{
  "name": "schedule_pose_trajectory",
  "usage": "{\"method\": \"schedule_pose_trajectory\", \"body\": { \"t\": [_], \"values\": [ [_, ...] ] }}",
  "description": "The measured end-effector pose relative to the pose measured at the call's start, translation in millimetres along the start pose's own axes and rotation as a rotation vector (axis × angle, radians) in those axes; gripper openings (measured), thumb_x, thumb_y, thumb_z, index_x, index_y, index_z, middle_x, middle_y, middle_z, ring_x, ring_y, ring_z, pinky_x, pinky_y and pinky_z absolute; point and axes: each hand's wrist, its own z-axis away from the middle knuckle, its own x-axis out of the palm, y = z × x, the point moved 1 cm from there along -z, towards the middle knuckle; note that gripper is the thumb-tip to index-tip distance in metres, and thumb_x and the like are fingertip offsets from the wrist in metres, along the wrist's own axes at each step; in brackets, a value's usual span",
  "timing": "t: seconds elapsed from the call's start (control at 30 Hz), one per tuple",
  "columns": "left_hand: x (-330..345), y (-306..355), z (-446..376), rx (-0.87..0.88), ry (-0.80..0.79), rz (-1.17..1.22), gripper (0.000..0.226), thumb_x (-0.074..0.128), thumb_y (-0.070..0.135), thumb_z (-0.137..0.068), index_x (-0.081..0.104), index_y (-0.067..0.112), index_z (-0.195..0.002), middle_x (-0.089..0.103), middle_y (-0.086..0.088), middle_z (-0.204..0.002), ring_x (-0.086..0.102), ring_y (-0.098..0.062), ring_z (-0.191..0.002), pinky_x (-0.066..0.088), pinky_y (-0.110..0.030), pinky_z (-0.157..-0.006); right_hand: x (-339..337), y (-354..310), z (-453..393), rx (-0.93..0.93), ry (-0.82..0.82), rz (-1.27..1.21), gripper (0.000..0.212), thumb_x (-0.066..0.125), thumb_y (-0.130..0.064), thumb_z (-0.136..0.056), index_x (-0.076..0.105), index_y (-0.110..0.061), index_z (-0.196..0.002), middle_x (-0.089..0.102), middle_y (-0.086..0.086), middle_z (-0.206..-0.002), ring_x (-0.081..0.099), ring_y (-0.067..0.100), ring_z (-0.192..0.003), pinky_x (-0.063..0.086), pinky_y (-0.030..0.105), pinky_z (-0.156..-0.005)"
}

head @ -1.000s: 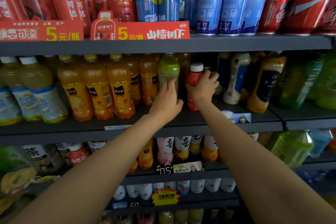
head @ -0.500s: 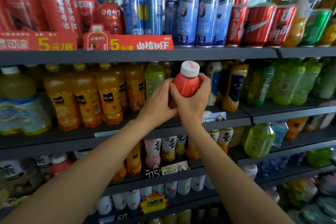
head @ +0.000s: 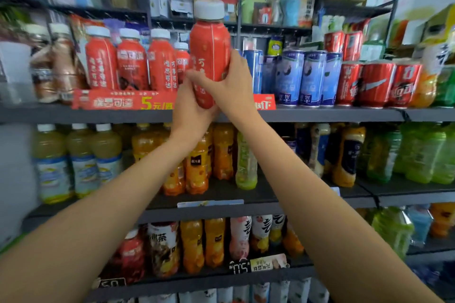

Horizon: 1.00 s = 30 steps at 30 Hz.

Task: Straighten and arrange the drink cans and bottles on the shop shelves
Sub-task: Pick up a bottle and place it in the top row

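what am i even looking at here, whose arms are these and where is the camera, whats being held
There is no machine here: these are a person's two bare arms. The single picture comes from a wide-angle camera worn on the person's head, looking forward at shop shelves, which is why the arms reach in from the bottom edge and the edges look bent and blurred.

Both hands hold one red bottle with a white cap, lifted in front of the upper shelf. The left hand grips its lower part; the right hand wraps fingers round its side.

On that upper shelf stand similar red bottles to the left, and blue cans and red cans to the right. The shelf below carries orange juice bottles and green bottles.
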Motion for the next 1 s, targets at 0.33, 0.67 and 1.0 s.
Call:
{"method": "schedule_pose_trajectory", "body": {
  "t": [0.33,0.67,1.0],
  "values": [
    [-82,0,-69,-0.178,-0.009,-0.426,0.033,0.057,0.014,-0.09,0.057,0.008,-0.122,0.056,-0.008,-0.129,0.051,-0.023,-0.119,0.04,-0.035,-0.102,33,-8,-77,0.14,0.005,-0.101,0.064,0.081,-0.023,-0.068,0.045,-0.007,-0.118,0.058,0.01,-0.114,0.056,0.017,-0.097,0.048,0.031,-0.087],
    [-72,-33,-80,-0.24,-0.1,-0.604,0.038,0.05,0.012,-0.091,0.056,0.028,-0.125,0.04,-0.014,-0.138,0.049,-0.039,-0.114,0.047,-0.046,-0.095,66,13,-110,0.22,-0.099,0.01,0.066,0.084,-0.031,-0.064,0.052,-0.008,-0.117,0.06,0.009,-0.115,0.06,0.022,-0.103,0.05,0.035,-0.089],
    [-71,-41,-78,-0.191,-0.017,-0.598,0.034,0.049,0.009,-0.092,0.057,0.026,-0.121,0.031,-0.011,-0.138,0.031,-0.033,-0.128,0.037,-0.041,-0.104,84,29,-98,0.329,-0.236,0.117,0.06,0.078,-0.03,-0.073,0.046,-0.006,-0.117,0.058,0.008,-0.111,0.058,0.023,-0.104,0.047,0.031,-0.079]
  ]
}}
